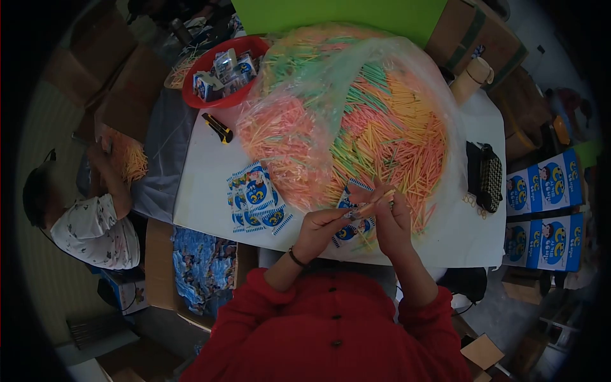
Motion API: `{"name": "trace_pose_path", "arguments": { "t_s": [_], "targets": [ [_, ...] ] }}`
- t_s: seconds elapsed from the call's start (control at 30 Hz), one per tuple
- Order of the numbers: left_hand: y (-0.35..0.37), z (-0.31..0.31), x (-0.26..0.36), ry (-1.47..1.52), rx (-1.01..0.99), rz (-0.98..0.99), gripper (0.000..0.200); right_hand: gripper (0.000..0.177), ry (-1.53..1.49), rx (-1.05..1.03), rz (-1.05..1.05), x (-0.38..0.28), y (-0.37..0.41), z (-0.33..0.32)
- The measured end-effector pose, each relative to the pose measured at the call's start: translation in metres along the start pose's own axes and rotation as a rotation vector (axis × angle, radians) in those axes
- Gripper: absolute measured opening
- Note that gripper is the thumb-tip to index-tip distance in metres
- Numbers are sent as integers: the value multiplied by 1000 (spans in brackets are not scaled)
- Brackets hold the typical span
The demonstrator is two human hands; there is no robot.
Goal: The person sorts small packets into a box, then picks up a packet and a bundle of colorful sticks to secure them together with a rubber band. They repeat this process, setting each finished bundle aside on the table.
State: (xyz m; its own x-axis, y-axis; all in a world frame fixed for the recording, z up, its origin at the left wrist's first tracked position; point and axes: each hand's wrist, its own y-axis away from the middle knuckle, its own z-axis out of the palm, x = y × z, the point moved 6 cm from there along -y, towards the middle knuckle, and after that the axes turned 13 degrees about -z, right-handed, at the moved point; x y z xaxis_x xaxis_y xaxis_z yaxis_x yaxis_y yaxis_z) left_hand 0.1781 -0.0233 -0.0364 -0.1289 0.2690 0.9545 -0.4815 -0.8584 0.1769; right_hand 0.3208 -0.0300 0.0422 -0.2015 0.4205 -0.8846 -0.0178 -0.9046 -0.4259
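Note:
My left hand (317,234) is closed in a pinch on what looks like a small blue-and-white packet, partly hidden by the fingers. Close beside it, my right hand (393,223) has its fingers closed on a few thin pale sticks, their ends showing at the fingertips. Under and around both hands lie printed blue-and-white packets (346,233). Just beyond them spreads a big heap of thin pink, yellow, orange and green sticks (401,137) in an open clear plastic bag (331,121). To the left is a pile of similar packets (256,194).
On the white table (207,184) are a red bowl (191,95) of packets, a yellow-and-black cutter (217,128) and a patterned pouch (490,178). A beige flask (472,77) stands back right. Packets fill a carton (205,264). Another person (95,223) works at left; printed boxes (544,210) are stacked right.

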Motion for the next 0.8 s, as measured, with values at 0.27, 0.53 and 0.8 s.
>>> {"name": "trace_pose_path", "arguments": {
  "t_s": [0.27, 0.53, 0.8],
  "targets": [
    [2, -1, -1, 21, -39, -44, 22, 15, -126, 48, 21, 2, -2, -8],
    [0, 1, -1, 177, -24, -55, 25, 14, 428, -349, -52, 10, 9, 2],
    [-1, -7, -4, 504, -118, -28, 39, 56, 580, -339, -64, -26, -7, -4]
  ]
}}
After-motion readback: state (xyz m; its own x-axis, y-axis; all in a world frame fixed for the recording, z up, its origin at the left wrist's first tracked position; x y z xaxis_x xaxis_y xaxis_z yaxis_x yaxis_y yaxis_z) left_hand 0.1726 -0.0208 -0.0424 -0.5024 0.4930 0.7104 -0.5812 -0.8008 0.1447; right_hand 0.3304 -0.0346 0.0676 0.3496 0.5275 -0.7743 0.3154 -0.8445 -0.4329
